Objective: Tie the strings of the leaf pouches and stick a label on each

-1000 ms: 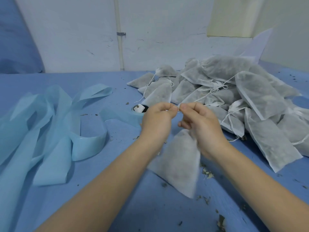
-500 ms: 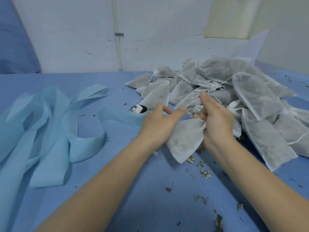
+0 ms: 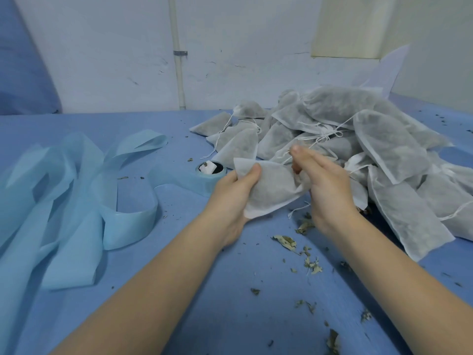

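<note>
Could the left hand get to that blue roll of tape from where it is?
Probably yes, once freed. The left hand grips the pouch, which the right hand also touches. The tape roll sits on the table just beyond its fingers, with nothing between them.

I see one white mesh pouch (image 3: 268, 190) of dark leaves held above the blue table, lying nearly flat, its gathered neck pointing right. Its thin white string (image 3: 297, 211) dangles below. Behind it on the right lies a heap of similar pouches (image 3: 384, 155), strings tangled.
</note>
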Motion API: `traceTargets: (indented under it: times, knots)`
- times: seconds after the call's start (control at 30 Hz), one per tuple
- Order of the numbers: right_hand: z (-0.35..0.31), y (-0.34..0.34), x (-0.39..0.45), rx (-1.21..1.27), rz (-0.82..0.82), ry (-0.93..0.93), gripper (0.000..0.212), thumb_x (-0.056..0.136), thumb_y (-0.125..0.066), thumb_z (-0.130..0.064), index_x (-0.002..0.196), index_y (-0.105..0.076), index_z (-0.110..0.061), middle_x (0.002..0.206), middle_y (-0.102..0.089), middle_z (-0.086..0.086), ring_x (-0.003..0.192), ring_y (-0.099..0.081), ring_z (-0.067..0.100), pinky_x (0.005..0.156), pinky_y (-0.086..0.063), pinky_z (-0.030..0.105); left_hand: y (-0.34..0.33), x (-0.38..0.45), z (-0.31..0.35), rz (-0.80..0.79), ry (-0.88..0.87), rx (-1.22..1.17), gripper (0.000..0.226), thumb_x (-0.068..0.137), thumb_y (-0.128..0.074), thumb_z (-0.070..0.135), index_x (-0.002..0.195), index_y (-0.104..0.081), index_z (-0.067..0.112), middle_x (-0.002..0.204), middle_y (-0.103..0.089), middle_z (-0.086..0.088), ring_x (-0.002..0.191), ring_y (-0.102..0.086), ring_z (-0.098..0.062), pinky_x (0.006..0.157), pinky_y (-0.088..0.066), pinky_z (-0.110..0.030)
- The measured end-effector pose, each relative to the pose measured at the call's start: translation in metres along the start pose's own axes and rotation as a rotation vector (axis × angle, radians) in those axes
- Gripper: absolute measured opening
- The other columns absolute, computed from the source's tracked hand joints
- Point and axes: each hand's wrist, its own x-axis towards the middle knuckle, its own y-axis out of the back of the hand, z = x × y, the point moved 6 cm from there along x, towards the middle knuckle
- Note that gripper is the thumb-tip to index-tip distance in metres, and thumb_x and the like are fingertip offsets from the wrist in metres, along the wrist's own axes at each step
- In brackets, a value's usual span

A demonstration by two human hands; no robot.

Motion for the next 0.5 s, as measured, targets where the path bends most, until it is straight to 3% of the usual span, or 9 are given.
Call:
traceTargets:
  times: [0.1, 0.2, 0.27, 0.4, 0.5]
  knots:
    - [-0.001, -0.009, -0.006, -0.097, -0.095, 0.032, 0.004, 0.080, -0.073, -0.029, 0.080, -0.076, -0.027, 0.091, -0.074, -0.010, 0.087, -0.067, 0.000, 0.077, -0.048, 0.014, -0.002, -0.003, -0.001, -0.024, 0.087, -0.092, 0.033, 0.096, -0.049, 0.035, 0.115, -0.059, 0.010, 0.108, -0.069, -0.012, 0.090, -0.069, -0.028, 0.061, -0.059, -0.044]
    - [-0.003, -0.015, -0.010, -0.259, -0.171, 0.086, 0.009, 0.078, -0.074, -0.032, 0.082, -0.077, -0.025, 0.106, -0.067, -0.003, 0.104, -0.062, 0.008, 0.094, -0.046, 0.025, -0.005, -0.006, 0.000, -0.087, 0.107, -0.115, 0.046, 0.091, -0.052, 0.046, 0.113, -0.063, 0.007, 0.106, -0.071, -0.015, 0.090, -0.070, -0.028, 0.065, -0.059, -0.043]
    - [-0.003, -0.017, -0.011, -0.287, -0.173, 0.100, 0.001, 0.079, -0.075, -0.028, 0.078, -0.075, -0.028, 0.105, -0.064, -0.003, 0.107, -0.059, 0.011, 0.101, -0.044, 0.034, -0.004, -0.006, 0.004, -0.092, 0.045, -0.076, 0.044, 0.087, -0.060, 0.037, 0.114, -0.064, 0.001, 0.106, -0.070, -0.017, 0.091, -0.070, -0.028, 0.069, -0.059, -0.039]
    - [-0.004, -0.017, -0.010, -0.351, -0.165, 0.148, 0.007, 0.083, -0.072, -0.022, 0.078, -0.072, -0.026, 0.103, -0.063, -0.005, 0.105, -0.059, 0.011, 0.102, -0.043, 0.039, 0.000, -0.005, 0.005, -0.048, -0.041, -0.048, 0.028, 0.089, -0.060, 0.013, 0.108, -0.062, -0.008, 0.099, -0.069, -0.021, 0.074, -0.070, -0.023, 0.057, -0.058, -0.031]
    - [-0.002, -0.016, -0.008, -0.372, -0.154, 0.137, 0.005, 0.086, -0.069, -0.022, 0.085, -0.072, -0.018, 0.105, -0.066, 0.003, 0.104, -0.061, 0.017, 0.100, -0.045, 0.042, 0.004, -0.004, 0.008, -0.006, -0.092, 0.002, 0.023, 0.090, -0.059, 0.009, 0.103, -0.063, -0.010, 0.096, -0.069, -0.022, 0.078, -0.070, -0.028, 0.064, -0.060, -0.036]
